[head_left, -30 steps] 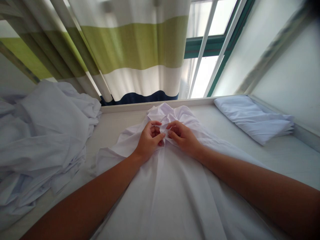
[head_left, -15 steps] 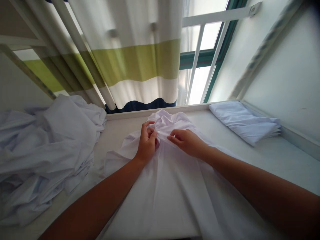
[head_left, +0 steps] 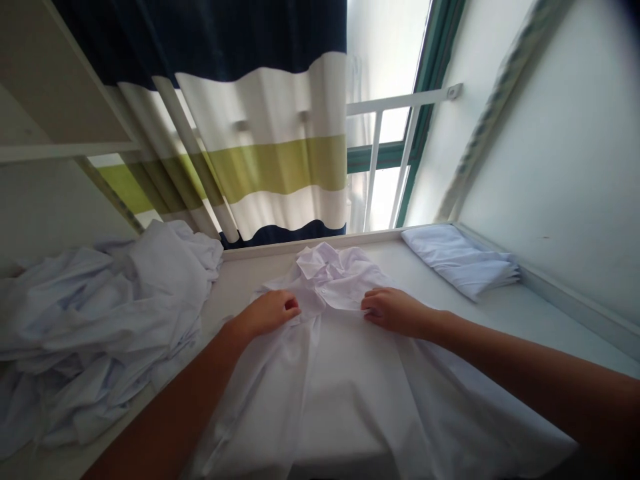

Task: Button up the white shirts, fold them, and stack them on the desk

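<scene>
A white shirt [head_left: 345, 373] lies spread in front of me, its bunched collar toward the window and its front hanging down toward me. Just below the collar a small button [head_left: 323, 291] shows at the front edge. On the left side my left hand [head_left: 270, 312] pinches the shirt's cloth between thumb and fingers. Opposite it, my right hand [head_left: 393, 311] is closed on the other front panel, the fabric drawn flat between the two hands. The fingertips of both hands are partly hidden.
A loose heap of crumpled white cloth [head_left: 115, 320] lies at the left. To the right sits a folded white garment [head_left: 457, 257] near the wall [head_left: 565, 200]. A low white ledge [head_left: 285, 244] runs along the far side, with a striped curtain [head_left: 280, 160] and white railing [head_left: 400, 101] behind.
My hands have moved apart and down from the button by the collar, and now each grips a side of the shirt. The camera view has tilted upward.
</scene>
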{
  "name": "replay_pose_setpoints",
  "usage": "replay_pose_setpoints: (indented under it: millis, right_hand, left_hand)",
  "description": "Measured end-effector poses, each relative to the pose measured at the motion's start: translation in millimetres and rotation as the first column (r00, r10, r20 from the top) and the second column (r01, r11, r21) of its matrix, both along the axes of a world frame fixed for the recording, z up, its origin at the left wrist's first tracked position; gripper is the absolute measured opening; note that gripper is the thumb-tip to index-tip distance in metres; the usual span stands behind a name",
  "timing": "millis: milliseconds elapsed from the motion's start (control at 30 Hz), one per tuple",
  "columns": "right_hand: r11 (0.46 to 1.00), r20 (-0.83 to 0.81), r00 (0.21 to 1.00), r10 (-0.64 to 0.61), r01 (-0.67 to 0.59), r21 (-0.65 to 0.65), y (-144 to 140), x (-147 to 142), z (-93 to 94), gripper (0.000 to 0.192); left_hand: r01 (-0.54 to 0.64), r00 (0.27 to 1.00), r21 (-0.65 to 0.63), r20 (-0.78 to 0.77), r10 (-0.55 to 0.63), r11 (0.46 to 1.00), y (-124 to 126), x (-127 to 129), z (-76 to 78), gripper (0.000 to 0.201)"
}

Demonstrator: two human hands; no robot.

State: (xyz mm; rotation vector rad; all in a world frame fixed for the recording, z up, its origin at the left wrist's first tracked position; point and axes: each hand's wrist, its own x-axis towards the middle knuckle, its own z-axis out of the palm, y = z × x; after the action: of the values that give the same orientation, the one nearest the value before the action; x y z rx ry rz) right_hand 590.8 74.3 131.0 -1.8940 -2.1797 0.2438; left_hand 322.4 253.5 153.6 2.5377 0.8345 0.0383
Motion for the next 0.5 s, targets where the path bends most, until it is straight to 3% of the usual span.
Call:
replay_pose_setpoints:
  millis: [100, 200, 400, 500]
  right_hand:
    - [0.996, -0.036, 0.995, -0.089, 0.089, 0.011, -5, -2, 9.6, 0.016]
    - [0.989, -0.174, 0.973, -0.148, 0.150, -0.006, -10, -4, 21.9, 0.021]
    - [0.977, -0.471, 0.864, -0.178, 0.210, 0.016, -17, -6, 28.4, 0.025]
    - [0.976, -0.660, 0.734, -0.162, 0.219, 0.004, -13, -15, 23.1, 0.027]
  left_hand:
    - [0.009, 1.000, 0.096, -0.026, -0.007, 0.995, -15, 0, -13.3, 0.020]
    - [0.023, 0.997, 0.153, -0.075, -0.012, 0.988, -19, -1, -19.7, 0.016]
    - [0.008, 0.993, 0.159, -0.116, 0.011, 0.987, -14, -11, -13.8, 0.023]
    - [-0.028, 0.995, 0.183, -0.094, 0.046, 0.983, -16, -12, -3.7, 0.026]
